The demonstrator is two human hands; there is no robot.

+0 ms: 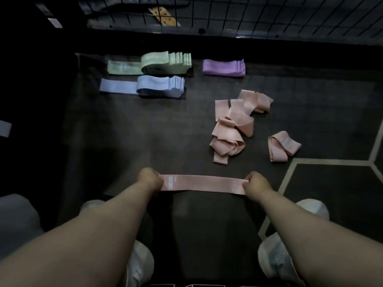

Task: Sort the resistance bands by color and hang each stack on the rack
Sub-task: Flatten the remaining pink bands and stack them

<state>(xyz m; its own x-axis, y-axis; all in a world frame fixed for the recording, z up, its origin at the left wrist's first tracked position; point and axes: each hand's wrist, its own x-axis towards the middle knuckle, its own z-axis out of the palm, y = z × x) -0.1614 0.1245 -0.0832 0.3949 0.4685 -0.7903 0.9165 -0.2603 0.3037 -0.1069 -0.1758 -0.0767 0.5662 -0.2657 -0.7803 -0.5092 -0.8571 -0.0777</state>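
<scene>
Sorting is the step in hand, and it has reached the pink colour. I have one pink band (202,183) pulled flat and level between both hands, nearer me than the pink pile (230,125) and a little to its left. My left hand (150,180) has its fingers curled round the band's left end. My right hand (257,185) pinches the right end between thumb and fingers. Neither hand holds anything else.

Status, judged from the layout:
- Three colours are already stacked beyond the pile.
- The green stack (149,64) and blue stack (143,85) lie beyond the pile and to its left, blue the nearer of the two.
- The purple stack (223,67) lies straight beyond the pile.
- Pink is unsorted: the pile is a loose tangle, and one folded stray (283,146) lies just right of it.
- Nothing appears hung. The rack (269,17), a wire grid, stands well beyond the pile.

Next move, as I judge it: lay the held band flat on the floor (124,131) left of the pile, ends aligned, to start a pink stack. Then draw bands from the pile one at a time, since the tangle may drag neighbours along.
</scene>
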